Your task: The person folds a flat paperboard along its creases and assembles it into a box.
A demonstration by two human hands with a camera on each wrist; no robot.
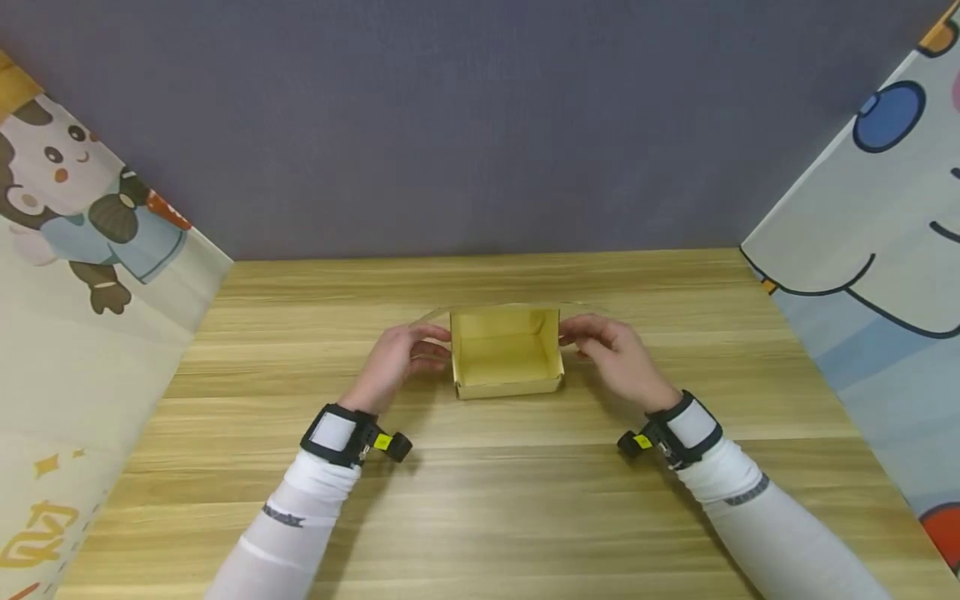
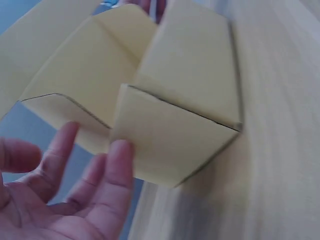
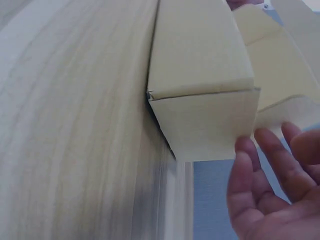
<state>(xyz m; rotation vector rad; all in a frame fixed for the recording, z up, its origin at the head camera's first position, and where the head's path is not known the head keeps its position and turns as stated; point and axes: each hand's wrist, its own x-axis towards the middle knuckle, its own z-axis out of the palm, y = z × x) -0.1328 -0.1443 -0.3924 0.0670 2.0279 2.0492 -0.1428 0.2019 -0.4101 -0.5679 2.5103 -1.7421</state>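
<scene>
Sleeves (image 1: 281,537) cut off; left hand (image 1: 395,360), right hand (image 1: 613,354) relaxed, touching box (image 1: 508,389); lid (image 2: 42,47) cropped

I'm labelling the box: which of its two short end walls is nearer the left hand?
The left end wall, beside the left hand; the right end wall, across the box, is beside the right hand.

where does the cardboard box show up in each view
Head: the cardboard box is just below and slightly right of centre.
Left wrist: upper left to middle, running off the top edge.
Right wrist: upper middle to upper right, also cut by the top edge.
Shared landmark: the wood-grain tabletop under it.
</scene>
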